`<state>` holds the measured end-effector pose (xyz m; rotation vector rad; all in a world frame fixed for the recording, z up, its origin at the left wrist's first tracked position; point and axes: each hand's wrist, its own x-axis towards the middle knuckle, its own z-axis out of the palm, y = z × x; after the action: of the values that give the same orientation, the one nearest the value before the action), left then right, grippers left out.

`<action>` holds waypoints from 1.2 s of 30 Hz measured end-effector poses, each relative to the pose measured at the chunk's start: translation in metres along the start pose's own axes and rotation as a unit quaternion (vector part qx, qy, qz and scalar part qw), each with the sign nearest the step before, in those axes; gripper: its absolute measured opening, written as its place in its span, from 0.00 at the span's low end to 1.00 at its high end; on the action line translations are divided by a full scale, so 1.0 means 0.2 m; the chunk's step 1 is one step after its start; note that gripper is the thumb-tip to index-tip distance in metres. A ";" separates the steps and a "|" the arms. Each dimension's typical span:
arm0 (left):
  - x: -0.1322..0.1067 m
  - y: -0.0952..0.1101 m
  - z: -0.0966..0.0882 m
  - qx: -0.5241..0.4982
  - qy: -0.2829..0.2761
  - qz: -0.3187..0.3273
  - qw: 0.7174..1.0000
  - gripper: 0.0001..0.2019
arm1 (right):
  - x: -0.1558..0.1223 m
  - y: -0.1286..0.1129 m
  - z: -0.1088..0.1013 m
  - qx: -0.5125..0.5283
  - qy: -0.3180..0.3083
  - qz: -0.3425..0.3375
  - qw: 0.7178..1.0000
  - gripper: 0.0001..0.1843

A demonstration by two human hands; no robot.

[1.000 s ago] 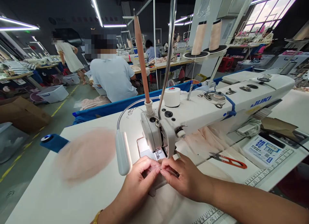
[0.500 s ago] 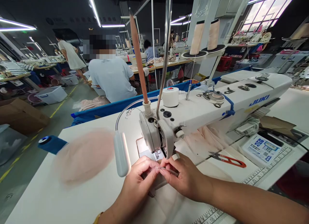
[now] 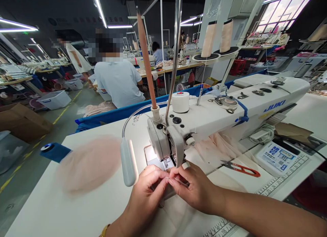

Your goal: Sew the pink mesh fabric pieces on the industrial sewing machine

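Just in front of the needle area of a white sewing machine (image 3: 217, 110), my left hand (image 3: 150, 187) and my right hand (image 3: 195, 186) meet fingertip to fingertip. Both pinch the edge of a thin, sheer pale fabric (image 3: 176, 209), which hangs down between my wrists onto the table. The pinched edge itself is small and partly hidden by the fingers. Behind the fingertips, the presser foot (image 3: 166, 163) stands over the lit metal plate. A grey lamp (image 3: 128, 163) on a bendable neck shines beside my left hand.
Orange-handled thread snips (image 3: 241, 168) lie right of my right hand, near a white box (image 3: 277, 157) and a printed ruler (image 3: 283, 174). More pale fabric (image 3: 219, 145) is under the machine arm. At left are a blurred pinkish patch (image 3: 89, 165) and a blue thread cone (image 3: 55, 152). A co-worker (image 3: 119, 80) sits ahead.
My hands stay almost in place, with only slight finger movement at the fabric edge. In the background, a walking person in a pale dress has moved a little to the right.
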<state>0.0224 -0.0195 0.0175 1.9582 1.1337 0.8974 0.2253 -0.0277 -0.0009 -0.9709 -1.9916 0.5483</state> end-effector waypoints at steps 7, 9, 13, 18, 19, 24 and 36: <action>0.00 0.00 0.00 0.028 0.006 0.028 0.999 0.12 | 0.01 -0.01 -0.01 -0.013 0.000 -0.008 1.000 0.04; -0.01 0.00 0.00 0.034 0.008 0.032 0.999 0.12 | 0.01 -0.01 -0.01 -0.027 -0.002 -0.017 0.999 0.05; -0.01 0.00 0.00 0.041 0.006 0.027 0.999 0.13 | 0.01 -0.01 -0.01 -0.070 0.016 -0.062 0.995 0.07; -0.01 0.02 0.01 -0.015 -0.040 -0.038 0.998 0.10 | 0.01 0.00 -0.01 -0.087 0.020 -0.083 0.993 0.08; -0.01 0.02 0.01 -0.038 -0.054 -0.057 0.996 0.11 | 0.01 -0.01 -0.01 -0.085 0.020 -0.079 0.993 0.08; 0.00 0.05 0.00 -0.118 -0.077 -0.147 0.979 0.14 | 0.02 -0.02 -0.03 -0.081 0.019 -0.062 0.995 0.10; 0.01 0.06 0.01 -0.123 -0.028 -0.097 0.987 0.09 | 0.01 -0.01 -0.02 -0.061 0.013 -0.042 0.997 0.09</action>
<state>0.0298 -0.0231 0.0266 1.6330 1.1036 0.8303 0.2262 -0.0268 0.0033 -0.9583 -2.0515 0.3692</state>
